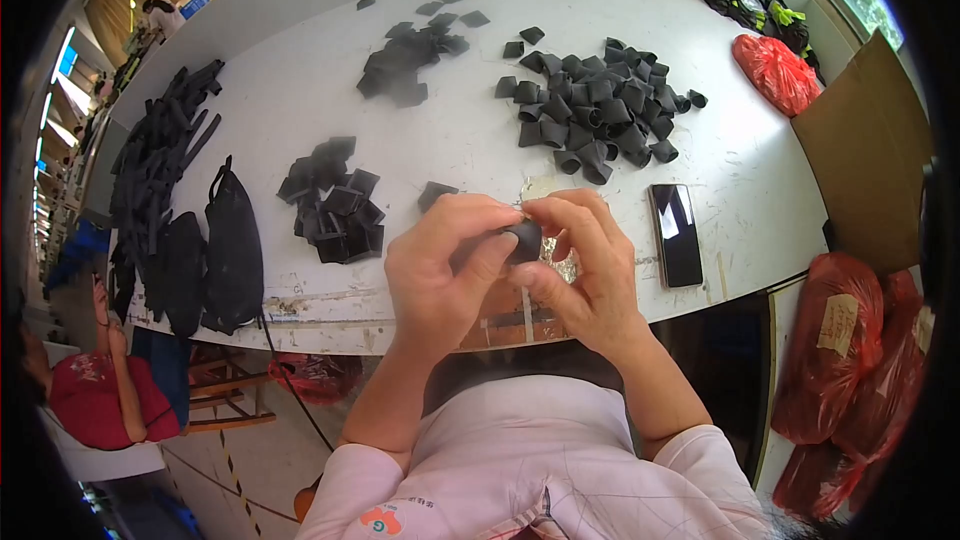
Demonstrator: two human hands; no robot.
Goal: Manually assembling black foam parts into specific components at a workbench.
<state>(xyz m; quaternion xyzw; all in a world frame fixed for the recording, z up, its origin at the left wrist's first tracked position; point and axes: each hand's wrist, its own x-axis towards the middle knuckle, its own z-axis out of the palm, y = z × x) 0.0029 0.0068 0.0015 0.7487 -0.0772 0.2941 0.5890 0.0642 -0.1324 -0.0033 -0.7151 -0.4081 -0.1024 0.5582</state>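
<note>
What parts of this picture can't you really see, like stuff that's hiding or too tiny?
- Head view: the small black piece is mostly covered by the fingers of the left hand and right hand, so its shape is unclear.
- The shiny bit on the table is hidden behind the right hand.
- The red bags are cut off by the dark right rim.
- The far room at top left is too small and bent.

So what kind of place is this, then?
Probably a small workshop for hand assembly. Heaps of small black pieces cover a long white table, and both hands work one black piece.
</note>
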